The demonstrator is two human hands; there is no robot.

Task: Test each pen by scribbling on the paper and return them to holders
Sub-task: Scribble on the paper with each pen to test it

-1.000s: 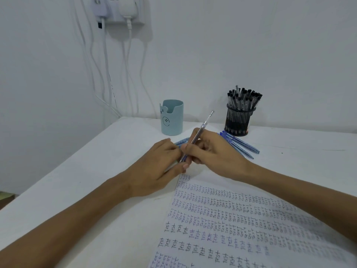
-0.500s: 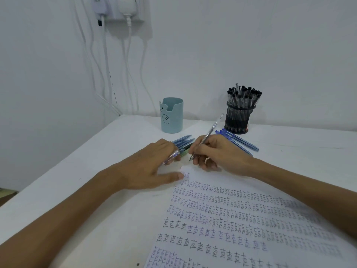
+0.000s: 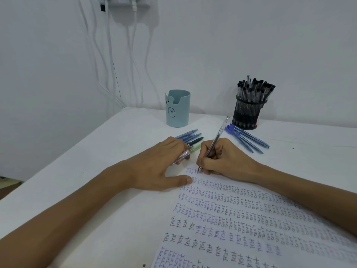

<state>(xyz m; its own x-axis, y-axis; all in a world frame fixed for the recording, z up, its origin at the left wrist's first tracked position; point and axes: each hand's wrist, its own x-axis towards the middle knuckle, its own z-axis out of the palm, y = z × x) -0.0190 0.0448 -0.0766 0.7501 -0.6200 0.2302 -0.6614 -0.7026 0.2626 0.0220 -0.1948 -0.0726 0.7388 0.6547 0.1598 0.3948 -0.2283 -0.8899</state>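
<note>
Progress was judged as well advanced but not complete. Paper [image 3: 241, 219] lay on the tabletop [image 3: 116, 151], covered in many rows of the handwritten word "Test" in black and blue ink, which suggested that numerous pens had been tried.

Right hand [image 3: 229, 161] gripped one pen [image 3: 214, 144] in a writing hold. Its fingers [image 3: 207, 161] were closed round the barrel, and the tip touched the paper at its far left corner, beside the marks there.

Left hand [image 3: 160, 165] rested at the paper edge with the thumb stretched flat onto the sheet. Its fingers [image 3: 173, 146] were curled over a clear piece [image 3: 182, 156]. This was possibly the cap of that pen, but the view did not settle it.

Mesh holder [image 3: 248, 113] stood at the far side, packed with black-capped pens. Blue holder [image 3: 177, 111] stood well apart to its left, and its contents could not be seen.

Two groups lay loose on the tabletop:
- Several pens [image 3: 190, 136] lay just beyond the left hand.
- Three blue pens [image 3: 249, 140] lay just in front of the mesh holder.

Work left, by estimate:
1. Finish the current scribble.
2. Place that pen in a holder.
3. Deal with both loose groups.
</note>
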